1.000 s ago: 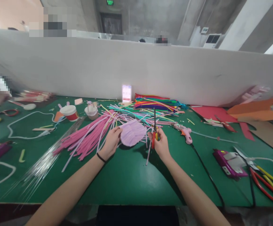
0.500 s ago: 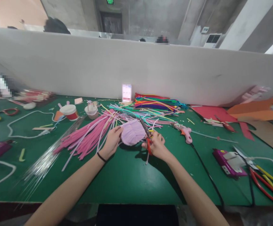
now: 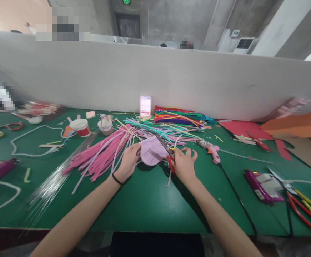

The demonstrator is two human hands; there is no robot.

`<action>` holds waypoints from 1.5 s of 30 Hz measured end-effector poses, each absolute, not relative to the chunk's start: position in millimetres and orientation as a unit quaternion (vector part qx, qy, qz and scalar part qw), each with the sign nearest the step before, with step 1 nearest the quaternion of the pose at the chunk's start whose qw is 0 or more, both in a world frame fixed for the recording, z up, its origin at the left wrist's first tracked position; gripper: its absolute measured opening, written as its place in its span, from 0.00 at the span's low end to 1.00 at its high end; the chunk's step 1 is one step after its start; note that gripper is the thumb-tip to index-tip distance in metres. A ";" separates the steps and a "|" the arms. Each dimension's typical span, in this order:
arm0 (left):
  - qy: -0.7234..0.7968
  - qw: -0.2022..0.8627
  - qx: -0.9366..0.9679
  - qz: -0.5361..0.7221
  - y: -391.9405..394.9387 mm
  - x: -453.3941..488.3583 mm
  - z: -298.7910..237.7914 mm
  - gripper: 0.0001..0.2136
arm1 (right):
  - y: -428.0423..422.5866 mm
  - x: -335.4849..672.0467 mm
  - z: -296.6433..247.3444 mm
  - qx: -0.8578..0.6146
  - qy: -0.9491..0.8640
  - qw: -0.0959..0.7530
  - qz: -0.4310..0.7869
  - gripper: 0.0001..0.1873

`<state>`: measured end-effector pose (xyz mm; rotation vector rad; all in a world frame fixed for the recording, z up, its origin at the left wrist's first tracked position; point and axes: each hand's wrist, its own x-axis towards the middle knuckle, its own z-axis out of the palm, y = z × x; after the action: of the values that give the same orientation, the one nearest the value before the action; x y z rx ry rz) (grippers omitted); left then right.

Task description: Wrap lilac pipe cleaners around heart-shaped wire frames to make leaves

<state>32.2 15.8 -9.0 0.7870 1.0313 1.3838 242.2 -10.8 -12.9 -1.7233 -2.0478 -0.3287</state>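
Note:
A rounded, fuzzy lilac piece (image 3: 151, 153), which looks built from pipe cleaners laid side by side, is pinched at its left edge by my left hand (image 3: 130, 160). My right hand (image 3: 185, 162) is closed on red-handled scissors (image 3: 171, 163), a few of its fingers sticking out. Their dark blades lie over the right part of the lilac piece and point up and left; whether they touch it I cannot tell. Below the scissors a loose lilac pipe cleaner (image 3: 169, 177) stretches down. Pink pipe cleaners (image 3: 99, 155) lie in a bundle left of my left hand.
Coloured pipe cleaners (image 3: 176, 117) are heaped at the back, before a lit phone (image 3: 145, 106). A pink glue gun (image 3: 213, 153) with a black cord lies at right, near a purple power strip (image 3: 262, 187) and large scissors (image 3: 302, 210). Paper cups (image 3: 80, 127) stand left.
The scissors have turned slightly, their blades now lying further across the lilac piece. Fingers of my right hand have spread outward. My left hand keeps its hold.

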 end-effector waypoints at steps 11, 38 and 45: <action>0.474 0.548 0.385 0.571 16.3 30.2 -10.2 0.11 | -9.9 236.7 -19.0 -0.560 -0.799 0.217 -0.039 0.14; 0.423 0.598 0.392 0.557 7.0 36.5 -6.6 0.10 | -8.6 222.5 -24.3 -0.548 -0.811 0.170 -0.113 0.23; 0.425 0.603 0.387 0.553 7.5 35.9 -7.8 0.11 | -12.7 215.2 -19.2 -0.573 -0.799 0.151 -0.107 0.24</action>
<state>35.9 7.5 -7.8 0.8952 0.9828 1.2809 215.2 -12.7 -19.2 -1.6448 -2.2930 -0.3071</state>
